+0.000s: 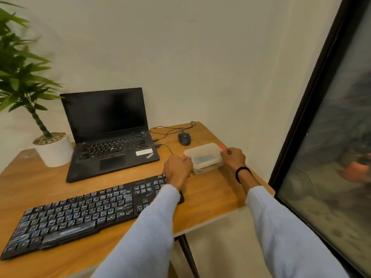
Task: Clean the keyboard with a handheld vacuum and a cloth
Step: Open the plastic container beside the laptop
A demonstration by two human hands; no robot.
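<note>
Keyboard (80, 213) partly under my sleeve (152, 217); left hand (177, 167) and right hand (233, 158) grip a box (204, 155), contents unclear, on wooden tabletop (210, 195).

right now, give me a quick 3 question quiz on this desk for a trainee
1. True or false: the left hand and right hand each hold an end of the clear container.
2. Which lies just behind the container? A mug, B mouse, C phone.
3. Fill in: the dusty keyboard lies in front of the open ____.
Key: 1 true; 2 B; 3 laptop.
</note>
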